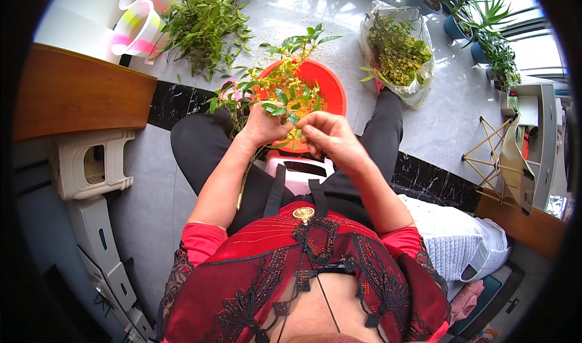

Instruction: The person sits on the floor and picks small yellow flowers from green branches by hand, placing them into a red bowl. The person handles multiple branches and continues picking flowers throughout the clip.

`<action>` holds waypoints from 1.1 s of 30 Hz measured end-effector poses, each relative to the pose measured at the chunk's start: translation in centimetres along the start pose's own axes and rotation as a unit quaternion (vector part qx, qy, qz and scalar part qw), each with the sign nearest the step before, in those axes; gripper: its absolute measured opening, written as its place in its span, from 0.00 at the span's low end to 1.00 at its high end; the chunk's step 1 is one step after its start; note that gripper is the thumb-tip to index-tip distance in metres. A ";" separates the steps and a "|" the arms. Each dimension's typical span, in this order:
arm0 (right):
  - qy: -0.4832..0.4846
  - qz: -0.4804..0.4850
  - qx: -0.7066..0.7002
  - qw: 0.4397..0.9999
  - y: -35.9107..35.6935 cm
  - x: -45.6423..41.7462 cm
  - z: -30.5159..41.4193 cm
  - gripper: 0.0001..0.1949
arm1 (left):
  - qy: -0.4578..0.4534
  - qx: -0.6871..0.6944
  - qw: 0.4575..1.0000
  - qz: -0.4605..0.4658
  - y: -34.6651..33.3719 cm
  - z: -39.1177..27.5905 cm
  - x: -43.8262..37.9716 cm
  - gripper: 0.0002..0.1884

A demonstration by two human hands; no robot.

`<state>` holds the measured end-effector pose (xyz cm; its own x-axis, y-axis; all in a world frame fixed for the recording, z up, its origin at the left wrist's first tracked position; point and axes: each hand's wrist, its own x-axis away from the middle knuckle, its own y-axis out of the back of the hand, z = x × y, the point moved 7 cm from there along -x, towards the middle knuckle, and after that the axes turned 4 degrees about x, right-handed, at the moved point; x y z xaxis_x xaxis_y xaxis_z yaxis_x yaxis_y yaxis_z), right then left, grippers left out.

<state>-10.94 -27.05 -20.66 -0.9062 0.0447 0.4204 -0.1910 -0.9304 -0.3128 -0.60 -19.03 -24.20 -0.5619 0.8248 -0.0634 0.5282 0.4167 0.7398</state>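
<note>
My left hand (267, 127) is closed around a leafy branch with small yellow flowers (291, 90), whose cut stem runs down past my wrist over my thigh. Thumb and fingers of my right hand (325, 136) come together at a leaf or sprig beside the left hand; whether they pinch anything is too small to tell. Beneath the branch stands a red plastic basin (334, 86) with loose yellow-orange blossoms (313, 104) inside. A pink plastic stool (298, 170) shows between my legs, just below the basin.
Cut green branches (207, 29) lie on the tiled floor at upper left, beside striped plastic bins (138, 31). A clear plastic bag (420, 86) of flowering twigs stands at upper right. Potted plants (459, 24) line the window. Fallen blossoms dot the floor behind the basin.
</note>
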 end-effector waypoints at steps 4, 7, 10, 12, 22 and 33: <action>0.062 -0.172 -0.022 0.983 3.5 -2.7 -2.9 0.08 | -0.012 -0.037 0.999 0.022 -0.9 0.5 0.0 0.07; 0.112 -0.252 -0.047 0.960 5.3 -3.7 -3.8 0.08 | -0.047 -0.032 0.998 -0.006 -1.1 0.1 0.3 0.07; 0.167 -0.318 0.002 0.933 5.6 -3.7 -3.6 0.10 | -0.073 -0.077 0.994 -0.025 -1.6 0.0 0.5 0.07; 0.215 -0.330 0.024 0.919 6.3 -4.3 -4.3 0.12 | -0.064 -0.091 0.994 -0.015 -2.1 0.1 0.5 0.07; 0.242 -0.351 0.053 0.903 6.2 -5.6 -3.0 0.09 | -0.047 -0.088 0.995 0.002 -2.8 0.2 0.6 0.06; 0.224 -0.209 0.171 0.937 8.2 -4.1 -0.5 0.03 | 0.052 -0.030 0.998 -0.028 -0.4 1.1 0.1 0.09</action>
<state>-8.95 -34.72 -25.35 -0.8611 0.5079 0.0225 -0.5019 -0.8562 0.1225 -0.15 -18.68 -25.24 -0.6540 0.7555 -0.0384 0.4563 0.4345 0.7766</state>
